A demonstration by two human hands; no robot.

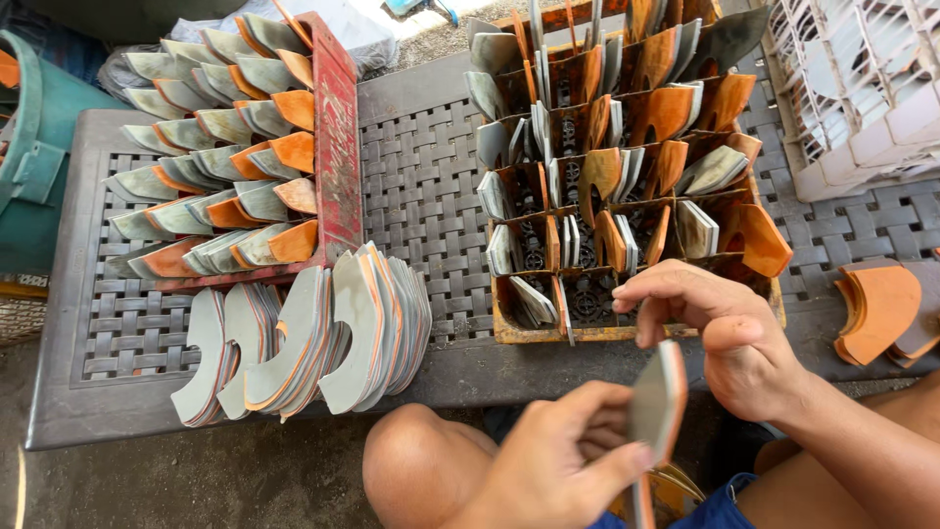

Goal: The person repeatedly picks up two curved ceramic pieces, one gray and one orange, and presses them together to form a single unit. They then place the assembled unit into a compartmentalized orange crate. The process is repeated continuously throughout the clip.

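My left hand (553,456) grips a flat grey piece with an orange edge (658,402), held upright over my knee (416,465). Just above it, my right hand (720,328) hovers with fingers curled and apart, holding nothing, at the near edge of an orange divided crate (548,331). The crate's cells hold several grey and orange curved pieces (612,181) standing on edge.
A dark woven-pattern table (421,186) carries a red crate (338,137) packed with curved pieces, and a leaning row of grey pieces (313,343) in front of it. Orange pieces (881,309) lie at right. A white crate (862,88) sits at top right, a green bin (34,157) at left.
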